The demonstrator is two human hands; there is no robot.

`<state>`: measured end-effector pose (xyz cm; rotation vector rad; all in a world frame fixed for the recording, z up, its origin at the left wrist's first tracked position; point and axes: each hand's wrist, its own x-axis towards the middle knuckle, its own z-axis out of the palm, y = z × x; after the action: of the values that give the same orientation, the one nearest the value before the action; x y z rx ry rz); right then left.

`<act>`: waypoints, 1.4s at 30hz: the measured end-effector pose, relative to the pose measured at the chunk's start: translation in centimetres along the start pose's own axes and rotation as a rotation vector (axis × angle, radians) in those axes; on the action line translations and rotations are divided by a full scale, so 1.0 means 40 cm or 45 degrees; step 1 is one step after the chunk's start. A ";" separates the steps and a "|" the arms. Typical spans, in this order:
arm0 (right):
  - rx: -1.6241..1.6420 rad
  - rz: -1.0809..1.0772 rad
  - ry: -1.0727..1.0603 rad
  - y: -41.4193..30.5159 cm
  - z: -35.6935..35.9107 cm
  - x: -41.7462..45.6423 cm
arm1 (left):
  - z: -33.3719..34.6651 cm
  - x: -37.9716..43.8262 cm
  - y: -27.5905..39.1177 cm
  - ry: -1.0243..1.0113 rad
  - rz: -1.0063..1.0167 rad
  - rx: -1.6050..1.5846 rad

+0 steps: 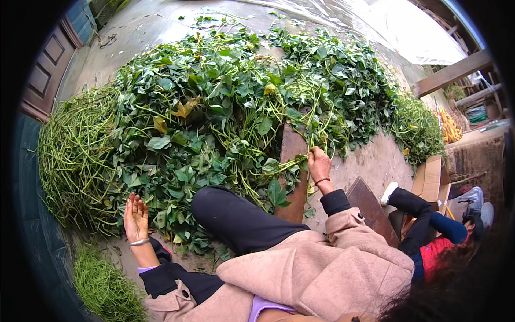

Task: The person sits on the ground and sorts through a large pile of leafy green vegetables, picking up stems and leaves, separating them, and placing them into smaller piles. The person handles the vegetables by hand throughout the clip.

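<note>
A broad heap of leafy green vines (pixel 217 84), probably sweet potato vines, lies before me, with a few yellowed leaves among the green. My right hand (pixel 320 164) grips some vine stems (pixel 295 163) at the heap's near right edge, above a brown wooden board (pixel 293 197) partly covered by foliage. Palm up and fingers extended, my left hand (pixel 136 219) holds nothing; it is beside the heap's near left edge. Close to it, a mass of long bare stems (pixel 80 157) spreads on the left. A smaller pile of thin green stems (pixel 106 283) sits at lower left.
At right, a person (pixel 436 241) in a red vest sits near an open cardboard box (pixel 430 181). A second dark brown board (pixel 370 205) lies between us. Beyond are yellow corn cobs (pixel 450 125) and a wooden beam (pixel 452 74). A panelled door (pixel 50 66) stands at left.
</note>
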<state>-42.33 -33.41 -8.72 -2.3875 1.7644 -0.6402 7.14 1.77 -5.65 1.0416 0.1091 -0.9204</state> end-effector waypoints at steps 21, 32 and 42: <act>1.684 0.994 -0.379 0.074 -0.093 0.045 | -0.178 -0.149 -0.083 0.209 0.151 -0.441; 1.954 0.143 -0.015 -0.311 -0.605 0.185 | -0.121 -0.301 -0.114 0.010 0.292 -0.637; 2.362 -0.464 -0.323 -0.694 -0.720 0.398 | 0.337 -0.432 -0.065 -0.183 0.470 -0.033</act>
<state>-25.15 -34.67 30.72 -1.1795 0.0911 -1.1323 -10.10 1.21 8.11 0.9288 -0.1864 -0.6522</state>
